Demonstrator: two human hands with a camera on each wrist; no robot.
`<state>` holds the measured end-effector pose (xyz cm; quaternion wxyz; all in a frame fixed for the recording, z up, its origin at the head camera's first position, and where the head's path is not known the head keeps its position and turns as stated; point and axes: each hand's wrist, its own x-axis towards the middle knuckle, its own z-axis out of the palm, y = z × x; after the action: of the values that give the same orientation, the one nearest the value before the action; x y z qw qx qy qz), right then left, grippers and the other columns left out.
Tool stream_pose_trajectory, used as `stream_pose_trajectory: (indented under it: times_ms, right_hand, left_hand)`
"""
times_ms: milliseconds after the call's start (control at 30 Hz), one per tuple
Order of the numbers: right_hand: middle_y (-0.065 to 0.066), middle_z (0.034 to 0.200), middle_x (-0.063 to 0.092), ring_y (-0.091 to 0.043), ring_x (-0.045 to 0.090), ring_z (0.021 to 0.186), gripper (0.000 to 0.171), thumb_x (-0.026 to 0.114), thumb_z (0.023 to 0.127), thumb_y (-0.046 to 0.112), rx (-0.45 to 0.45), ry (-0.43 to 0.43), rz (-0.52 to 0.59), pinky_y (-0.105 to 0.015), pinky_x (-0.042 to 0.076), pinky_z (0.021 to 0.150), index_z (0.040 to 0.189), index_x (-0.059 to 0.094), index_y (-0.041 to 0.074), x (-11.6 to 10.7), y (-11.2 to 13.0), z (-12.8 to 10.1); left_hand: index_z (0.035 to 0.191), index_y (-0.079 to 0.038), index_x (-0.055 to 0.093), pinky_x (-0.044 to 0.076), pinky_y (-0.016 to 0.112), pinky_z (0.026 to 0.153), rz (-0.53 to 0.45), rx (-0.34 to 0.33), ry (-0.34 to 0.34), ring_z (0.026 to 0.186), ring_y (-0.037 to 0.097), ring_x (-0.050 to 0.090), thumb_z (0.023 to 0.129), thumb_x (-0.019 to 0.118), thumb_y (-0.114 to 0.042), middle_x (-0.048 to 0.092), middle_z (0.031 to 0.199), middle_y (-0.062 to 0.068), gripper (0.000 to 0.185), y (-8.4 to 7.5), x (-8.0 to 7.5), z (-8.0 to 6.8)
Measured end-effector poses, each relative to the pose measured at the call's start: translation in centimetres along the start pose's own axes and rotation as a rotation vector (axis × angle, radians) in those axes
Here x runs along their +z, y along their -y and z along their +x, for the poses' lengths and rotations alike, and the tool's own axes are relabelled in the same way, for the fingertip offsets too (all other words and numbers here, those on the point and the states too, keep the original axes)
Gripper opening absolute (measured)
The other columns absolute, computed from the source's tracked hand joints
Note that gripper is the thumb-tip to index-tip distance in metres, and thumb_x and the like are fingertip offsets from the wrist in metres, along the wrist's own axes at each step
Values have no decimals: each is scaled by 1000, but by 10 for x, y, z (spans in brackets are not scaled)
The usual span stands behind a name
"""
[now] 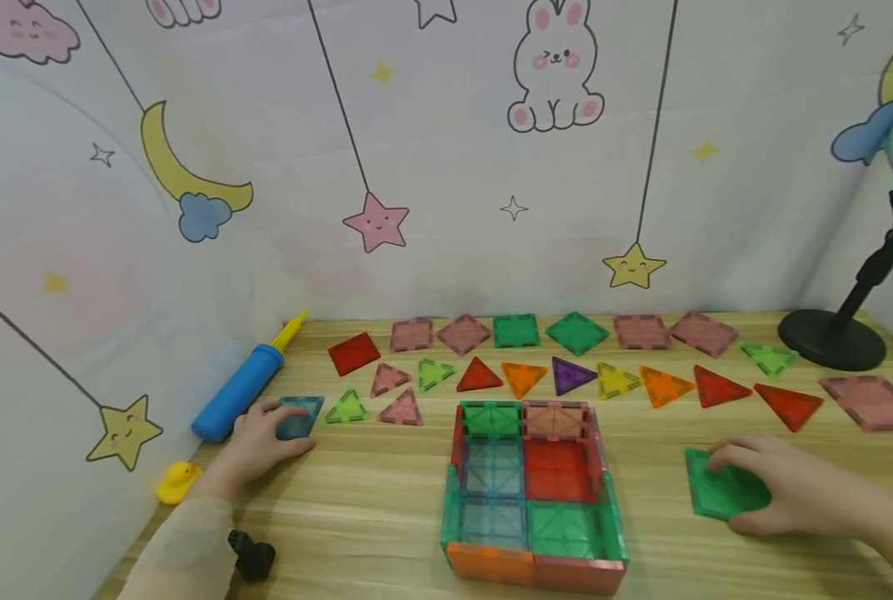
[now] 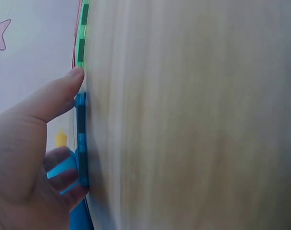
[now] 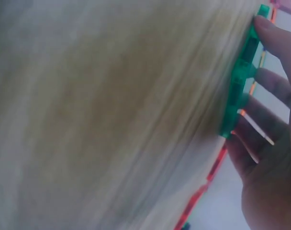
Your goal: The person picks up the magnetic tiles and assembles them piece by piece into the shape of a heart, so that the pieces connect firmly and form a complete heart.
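My left hand [image 1: 255, 442] lies at a translucent blue magnetic tile [image 1: 313, 406] on the left of the table, fingers bent over it and thumb by its near edge. In the left wrist view the blue tile [image 2: 82, 139] shows edge-on beside the fingers. On the right, my right hand [image 1: 784, 487] grips a green square magnetic tile [image 1: 705, 492] with the thumb at one edge and the fingers spread over it. Between the hands stands an open-topped box of magnetic tiles [image 1: 491, 562], with green, pink, red and orange walls and a blue, red and green floor.
Behind the box lie rows of loose square tiles [image 1: 516, 331] and triangle tiles [image 1: 479, 375]. A blue pump [image 1: 240, 392], a yellow duck [image 1: 178, 483] and a small black object [image 1: 253, 557] are at the left. A black stand [image 1: 832, 340] stands back right.
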<state>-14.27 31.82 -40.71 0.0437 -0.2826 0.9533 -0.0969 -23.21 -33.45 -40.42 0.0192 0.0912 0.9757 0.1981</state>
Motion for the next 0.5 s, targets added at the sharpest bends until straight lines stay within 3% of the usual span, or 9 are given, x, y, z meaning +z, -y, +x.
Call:
stream_pose_trajectory:
  times_ms: [100,300,500]
  right_hand:
    - [0,115,54,-25,52,98,51,72,69,61,-13,-30,-12,-36,48,74,106,58,29,2,0,0]
    - [0,112,53,-22,51,95,50,75,68,58,3,-69,-2,-33,48,72,104,58,28,1,4,3]
    - [1,108,55,-21,50,95,48,81,66,47,39,-221,48,-38,48,73,102,60,23,-20,21,18]
  left_hand:
    - [120,-5,58,22,68,91,26,-26,13,116,60,26,84,67,-40,30,131,40,51,-2,-1,3]
    - [120,-3,57,30,62,87,104,-101,43,102,50,46,82,67,-34,58,112,30,49,-14,-6,10]
    - [122,-1,54,32,57,78,103,-217,71,96,49,40,75,69,-35,53,112,35,60,-26,-10,8]
